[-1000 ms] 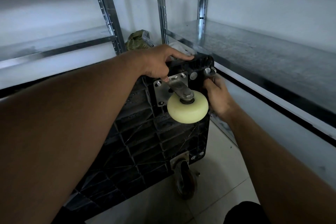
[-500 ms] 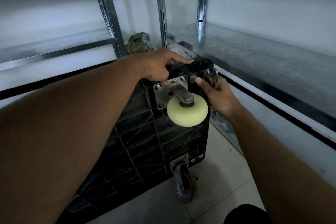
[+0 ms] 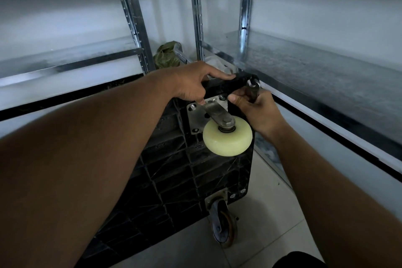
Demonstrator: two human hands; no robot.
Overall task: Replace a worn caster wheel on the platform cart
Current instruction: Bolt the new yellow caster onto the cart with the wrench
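- The platform cart (image 3: 174, 180) stands tipped up on the floor (image 3: 272, 213), ribbed black underside toward the camera, so the casters are within reach.
- The left grip (image 3: 191, 85) rests on the cart's top edge. Its forefinger lies straight along the edge and its thumb presses down by the mounting plate (image 3: 194, 118). It braces rather than clenches, and the other fingers are hidden.
- The plate sits flat against the cart's upper corner, and bolt heads show at three of its corners. By my reading the new part is already in place and the fasteners are being snugged.
- A scuffed, dark caster (image 3: 224, 226) hangs at the lower corner, just above the floor. I cannot tell whether it is also due for replacement.
- The cream caster wheel (image 3: 226, 141), clean and unworn, juts from the plate on its metal fork. It lies just below and between the two grips; the left thumb is near the fork, and the right grip is just beside the wheel's upper right.
- The right grip (image 3: 256, 111) is clenched around the handle of a tool (image 3: 253, 86) with a metal head, held at the cart's far top corner. I cannot tell what kind of tool it is.
- Still to do, as I judge it — finish tightening, then set the cart back on its wheels.
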